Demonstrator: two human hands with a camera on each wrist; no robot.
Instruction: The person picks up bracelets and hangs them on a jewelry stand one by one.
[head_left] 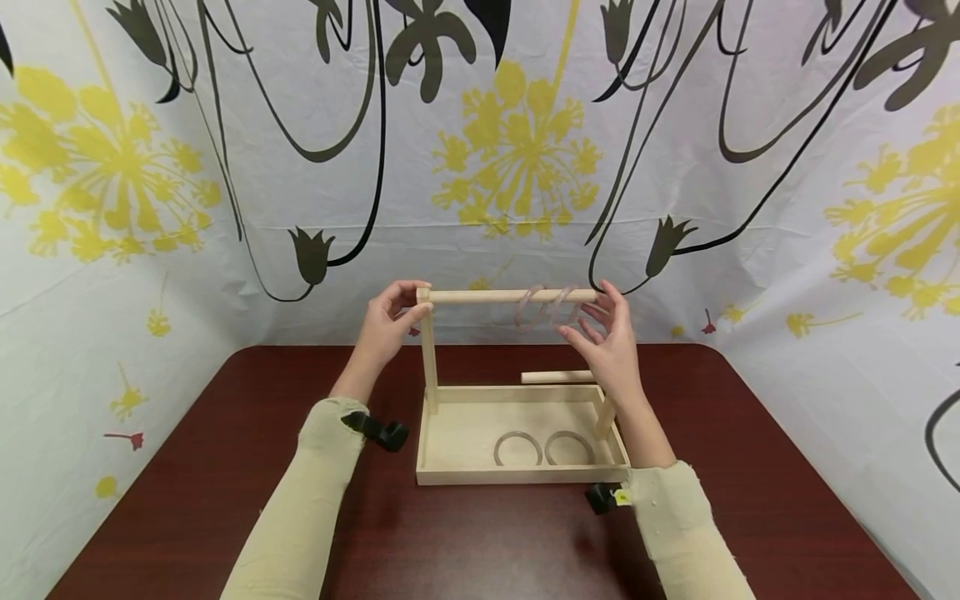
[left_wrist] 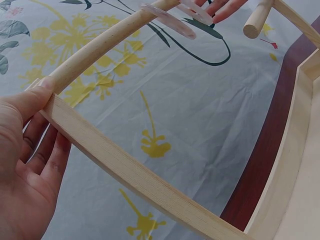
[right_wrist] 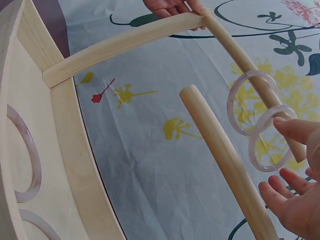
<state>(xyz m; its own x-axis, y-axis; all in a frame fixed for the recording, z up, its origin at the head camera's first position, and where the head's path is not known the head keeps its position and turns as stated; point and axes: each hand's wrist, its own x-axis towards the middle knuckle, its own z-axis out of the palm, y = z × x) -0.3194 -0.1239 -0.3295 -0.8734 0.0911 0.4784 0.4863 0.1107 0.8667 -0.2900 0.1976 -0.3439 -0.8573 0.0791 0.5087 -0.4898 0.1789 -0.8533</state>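
Note:
My left hand pinches the top corner of a pale wooden stand, where the upright post meets the upper rod. Two translucent pinkish bangles hang on that rod near its right end, one bangle a little inward of the other bangle. Close by the rod's free end, my right hand has its fingers spread, the thumb beside the outer bangle. Whether the thumb touches it is hard to tell. Inside the stand's tray base lie another bangle and a further bangle.
A second, lower rod points left behind the tray, its right end hidden by my right hand in the head view. The stand is on a dark red-brown table. Behind it hangs a white cloth printed with flowers.

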